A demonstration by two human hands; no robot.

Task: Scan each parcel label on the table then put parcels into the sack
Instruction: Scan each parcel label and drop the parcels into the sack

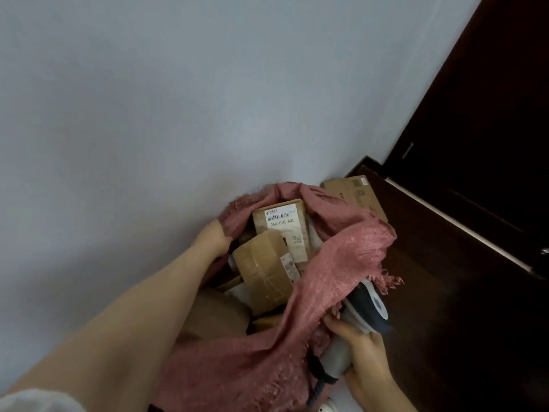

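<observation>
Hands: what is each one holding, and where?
The left hand grips the pink sack by its rim; the right hand grips the scanner by its handle.

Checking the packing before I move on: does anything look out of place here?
One cardboard parcel lies outside the pink sack, beyond its far rim, while others are inside. Inside, the taped box sits tilted.

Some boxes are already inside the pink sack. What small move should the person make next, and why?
Probably let the left hand release the sack rim and reach for the cardboard box lying outside, behind the sack. The right hand holds the scanner, so that box's label could be scanned next. Whether it was scanned cannot be told.
</observation>
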